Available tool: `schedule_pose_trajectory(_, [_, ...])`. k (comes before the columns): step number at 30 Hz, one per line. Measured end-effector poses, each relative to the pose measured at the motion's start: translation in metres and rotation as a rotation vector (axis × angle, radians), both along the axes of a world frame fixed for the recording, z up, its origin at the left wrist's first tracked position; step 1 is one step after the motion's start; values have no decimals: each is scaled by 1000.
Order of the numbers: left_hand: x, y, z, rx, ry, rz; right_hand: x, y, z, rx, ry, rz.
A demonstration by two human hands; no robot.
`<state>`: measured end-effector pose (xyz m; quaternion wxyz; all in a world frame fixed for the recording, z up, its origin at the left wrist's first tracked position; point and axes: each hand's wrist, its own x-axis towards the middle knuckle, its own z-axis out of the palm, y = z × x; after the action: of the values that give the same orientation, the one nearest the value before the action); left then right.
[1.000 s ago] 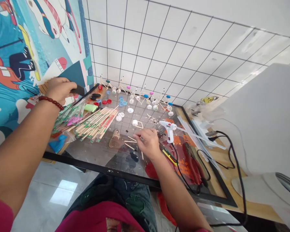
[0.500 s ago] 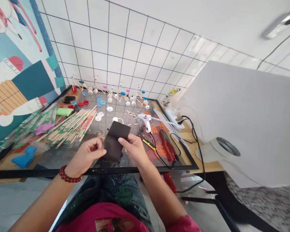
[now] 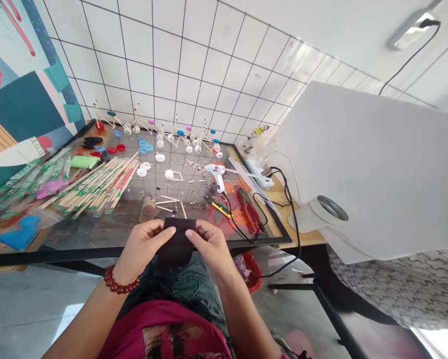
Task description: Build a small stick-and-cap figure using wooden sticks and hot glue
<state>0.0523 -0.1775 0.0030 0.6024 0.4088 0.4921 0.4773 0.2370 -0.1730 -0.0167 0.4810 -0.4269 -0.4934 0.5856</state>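
Observation:
A dark, flat piece (image 3: 177, 254), perhaps sandpaper or card, hangs between my two hands just over the table's front edge. My left hand (image 3: 148, 244) pinches its left side with thumb on top, and my right hand (image 3: 211, 244) pinches the right side the same way. My fingertips behind the sheet are hidden. Beyond my hands, several thin sticks (image 3: 170, 201) lie loose on the glass. A small stick frame joined to a white cap (image 3: 169, 174) sits farther back. The white glue gun (image 3: 217, 174) rests to the right of it.
Wrapped chopsticks (image 3: 96, 187) are heaped at left, near a blue lump (image 3: 20, 233). Small stick-and-cap models (image 3: 164, 134) line the back. Red-handled pliers (image 3: 249, 207), a yellow cutter (image 3: 222, 209) and black cable (image 3: 296, 234) lie at right. A red bin (image 3: 254, 271) stands below.
Both hands have drawn the dark sheet closer to my body and down to the table edge. It was tilted; now it is held level, with both thumbs on it. My view has shifted.

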Motion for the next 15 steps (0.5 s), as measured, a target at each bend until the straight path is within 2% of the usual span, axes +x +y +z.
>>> schedule_pose_trajectory(6, [0, -7, -1, -38, -50, -27, -2, 1, -4, -31, 28, -64])
schedule_pose_trajectory(11, [-5, -16, 0, -216, -141, -223, -4, 8, -5, -18, 66, -192])
schedule_pose_trajectory(13, [-6, -19, 1, -271, -135, -209, -1, 9, -6, 30, 57, -214])
schedule_pose_trajectory(15, [-7, -20, 2, -275, -153, -131, 4, 6, -8, 99, 14, -232])
